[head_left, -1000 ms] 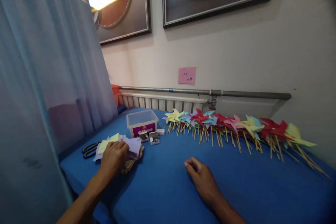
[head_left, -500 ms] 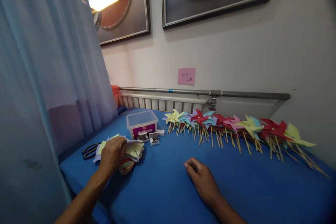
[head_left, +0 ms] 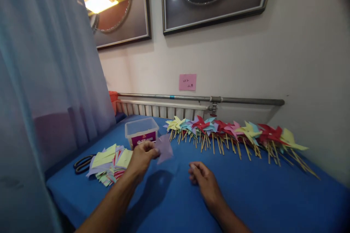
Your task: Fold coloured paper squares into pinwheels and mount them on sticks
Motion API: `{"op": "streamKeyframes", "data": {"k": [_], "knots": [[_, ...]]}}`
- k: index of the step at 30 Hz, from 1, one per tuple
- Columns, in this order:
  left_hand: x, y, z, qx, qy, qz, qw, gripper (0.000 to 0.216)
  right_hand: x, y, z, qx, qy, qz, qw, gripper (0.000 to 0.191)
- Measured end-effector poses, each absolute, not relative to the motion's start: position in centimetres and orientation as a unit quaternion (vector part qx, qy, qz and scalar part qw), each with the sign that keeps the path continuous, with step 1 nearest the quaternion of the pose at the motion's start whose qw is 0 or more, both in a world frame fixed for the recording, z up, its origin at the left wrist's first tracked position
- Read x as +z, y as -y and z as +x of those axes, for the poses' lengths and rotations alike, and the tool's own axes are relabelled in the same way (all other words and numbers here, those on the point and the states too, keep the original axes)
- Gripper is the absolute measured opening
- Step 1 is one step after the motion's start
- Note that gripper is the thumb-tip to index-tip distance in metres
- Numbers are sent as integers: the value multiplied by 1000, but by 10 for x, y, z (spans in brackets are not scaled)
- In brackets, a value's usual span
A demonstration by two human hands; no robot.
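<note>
My left hand (head_left: 142, 157) pinches a purple paper square (head_left: 164, 148) and holds it in the air over the blue table (head_left: 246, 196), in front of a clear plastic box (head_left: 141, 131). A loose pile of coloured paper squares (head_left: 109, 164) lies to its left. My right hand (head_left: 204, 181) rests on the table with its fingers curled in, nothing visible in them. A long row of finished paper pinwheels on wooden sticks (head_left: 232, 134) lies along the far side.
Black scissors (head_left: 82, 164) lie left of the paper pile. A pale curtain (head_left: 46, 80) hangs at the left edge. A radiator and a metal pipe (head_left: 202, 99) run along the wall behind, under a pink note (head_left: 187, 82) and two framed pictures.
My left hand has lifted a purple square off the pile and carried it to the right, towards the middle. The view shifted slightly right. My right hand has stayed put.
</note>
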State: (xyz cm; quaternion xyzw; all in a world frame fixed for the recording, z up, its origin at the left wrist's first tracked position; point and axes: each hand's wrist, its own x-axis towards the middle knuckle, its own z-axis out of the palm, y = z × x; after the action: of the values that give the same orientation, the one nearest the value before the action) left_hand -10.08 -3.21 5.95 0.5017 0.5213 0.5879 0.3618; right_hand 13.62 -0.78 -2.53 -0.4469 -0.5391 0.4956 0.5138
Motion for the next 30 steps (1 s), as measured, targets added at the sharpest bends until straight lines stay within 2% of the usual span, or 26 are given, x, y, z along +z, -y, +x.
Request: {"op": "streamKeyframes", "data": {"k": [3, 6, 9, 12, 15, 20, 30], "knots": [[50, 2, -54, 558, -433, 420, 571, 30, -18, 2, 146, 580, 413, -409, 570, 60], [37, -21, -19, 516, -418, 383, 643, 32, -5, 2, 159, 658, 365, -333, 568, 64], [20, -33, 2, 511, -434, 379, 638, 28, -1, 4, 168, 666, 370, -308, 570, 58], [5, -33, 10, 524, -442, 377, 623, 27, -8, 3, 169, 643, 375, -345, 572, 50], [-3, -30, 8, 522, -447, 390, 614, 31, -16, 1, 166, 631, 365, -373, 574, 50], [-2, -27, 3, 519, -457, 389, 609, 37, -15, 0, 163, 633, 361, -370, 576, 50], [2, -22, 7, 520, -451, 408, 600, 35, -16, 2, 161, 626, 357, -385, 576, 49]]}}
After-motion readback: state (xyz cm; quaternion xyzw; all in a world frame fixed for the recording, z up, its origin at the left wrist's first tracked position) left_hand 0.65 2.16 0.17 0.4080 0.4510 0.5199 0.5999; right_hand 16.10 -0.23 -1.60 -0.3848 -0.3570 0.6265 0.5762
